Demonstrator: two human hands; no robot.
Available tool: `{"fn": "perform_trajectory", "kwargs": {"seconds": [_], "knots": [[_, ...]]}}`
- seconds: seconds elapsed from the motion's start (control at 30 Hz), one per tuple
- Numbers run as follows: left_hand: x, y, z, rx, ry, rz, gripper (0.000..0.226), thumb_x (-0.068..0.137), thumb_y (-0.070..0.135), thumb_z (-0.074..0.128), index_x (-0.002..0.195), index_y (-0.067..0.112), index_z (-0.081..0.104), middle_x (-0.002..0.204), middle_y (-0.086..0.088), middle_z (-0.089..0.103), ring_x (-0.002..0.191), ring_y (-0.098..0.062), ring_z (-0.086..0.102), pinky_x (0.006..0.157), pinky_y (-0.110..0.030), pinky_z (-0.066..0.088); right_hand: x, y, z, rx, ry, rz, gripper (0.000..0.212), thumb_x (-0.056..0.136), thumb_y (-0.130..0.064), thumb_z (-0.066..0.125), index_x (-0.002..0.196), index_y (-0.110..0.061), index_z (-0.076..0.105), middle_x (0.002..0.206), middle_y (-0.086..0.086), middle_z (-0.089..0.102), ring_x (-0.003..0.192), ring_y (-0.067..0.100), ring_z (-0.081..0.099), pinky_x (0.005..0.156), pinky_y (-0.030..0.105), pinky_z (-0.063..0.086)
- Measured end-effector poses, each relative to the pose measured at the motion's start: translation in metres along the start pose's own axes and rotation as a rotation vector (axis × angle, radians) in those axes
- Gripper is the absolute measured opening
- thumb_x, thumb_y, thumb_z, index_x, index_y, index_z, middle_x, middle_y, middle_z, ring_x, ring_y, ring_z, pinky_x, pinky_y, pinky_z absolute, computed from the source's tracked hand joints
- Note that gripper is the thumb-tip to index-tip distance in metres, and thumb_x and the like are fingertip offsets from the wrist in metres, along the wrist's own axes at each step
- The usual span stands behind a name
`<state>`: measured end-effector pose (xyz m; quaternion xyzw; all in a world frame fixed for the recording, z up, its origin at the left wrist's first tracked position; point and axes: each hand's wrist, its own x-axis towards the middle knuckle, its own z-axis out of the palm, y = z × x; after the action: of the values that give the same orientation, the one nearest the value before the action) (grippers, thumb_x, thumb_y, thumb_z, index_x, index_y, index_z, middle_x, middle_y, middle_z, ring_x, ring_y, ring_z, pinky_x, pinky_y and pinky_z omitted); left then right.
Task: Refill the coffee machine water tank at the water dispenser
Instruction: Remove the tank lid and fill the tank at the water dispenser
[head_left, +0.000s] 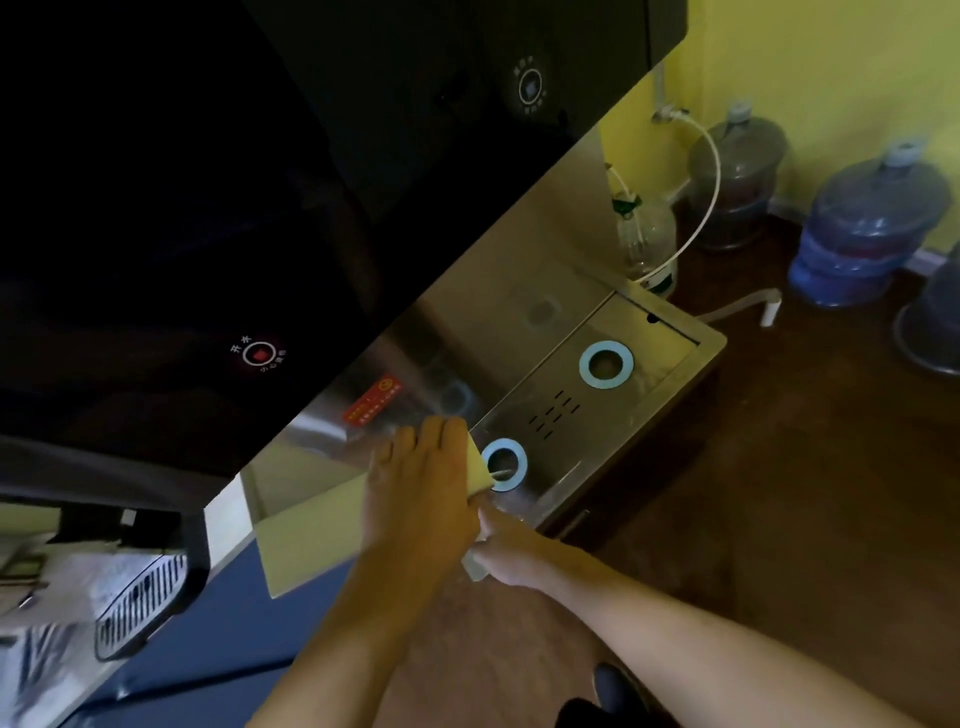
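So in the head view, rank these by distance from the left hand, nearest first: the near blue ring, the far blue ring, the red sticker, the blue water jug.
From the left hand:
1. Near blue ring, just right of the fingers.
2. Red sticker, just above, on the steel back panel.
3. Far blue ring, further along the tray.
4. Blue water jug, on the floor, far right.

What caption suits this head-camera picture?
Both hands, left and right, tip a water tank over the dispenser's drip tray.

— What can't you make out?
— The water tank (311, 525) is clear and tilted; the left hand (415, 499) covers its far end, so its spout is hidden.
— And the right hand (506, 556)?
— Its fingers tuck under the tank. The coffee machine (130, 587) is blurred and cut off at the left edge.
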<state>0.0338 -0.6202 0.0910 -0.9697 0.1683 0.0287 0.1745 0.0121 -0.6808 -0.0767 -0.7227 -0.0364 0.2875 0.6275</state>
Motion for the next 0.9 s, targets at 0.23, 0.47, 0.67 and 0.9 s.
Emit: {"fn": "perform_trajectory", "kwargs": {"seconds": [0.23,0.47,0.67,0.9], "knots": [[-0.007,-0.004,-0.014,-0.382,0.171,-0.055,0.053,0.076,0.041,0.076,0.113,0.019,0.046,0.111,0.000,0.055,0.107,-0.022,0.057,0.092,-0.035,0.045,-0.040,-0.028,-0.049,-0.230,0.233,0.047,0.061,0.103,-0.030,0.046,0.158,-0.018,0.020,0.155,0.009,0.044,0.140,0.024,0.045,0.110,0.030,0.036],[-0.002,0.029,-0.003,-1.187,0.132,-0.246,0.068,0.063,0.045,0.084,0.114,0.040,0.039,0.109,0.007,0.057,0.104,-0.020,0.060,0.086,-0.044,0.055,-0.097,-0.043,-0.144,-0.825,0.627,-0.005,0.056,0.100,-0.045,0.048,0.147,-0.016,0.040,0.149,0.006,0.046,0.135,0.022,0.047,0.105,0.030,0.043],[0.005,0.068,-0.006,-1.570,0.290,-0.402,0.061,0.072,0.023,0.086,0.116,0.033,0.046,0.105,0.009,0.062,0.097,-0.010,0.064,0.080,-0.030,0.055,-0.100,-0.067,-0.209,-1.035,0.641,-0.155,0.047,0.096,-0.032,0.057,0.140,-0.016,0.050,0.143,0.004,0.050,0.134,0.026,0.047,0.108,0.036,0.041],[0.036,0.090,0.010,-1.797,0.394,-0.517,0.064,0.072,0.017,0.085,0.120,0.033,0.045,0.114,-0.002,0.061,0.105,-0.021,0.063,0.082,-0.038,0.058,-0.082,-0.094,-0.273,-1.128,0.604,-0.496,0.049,0.096,-0.020,0.050,0.144,-0.012,0.046,0.144,0.008,0.051,0.134,0.026,0.048,0.107,0.044,0.046]]}}
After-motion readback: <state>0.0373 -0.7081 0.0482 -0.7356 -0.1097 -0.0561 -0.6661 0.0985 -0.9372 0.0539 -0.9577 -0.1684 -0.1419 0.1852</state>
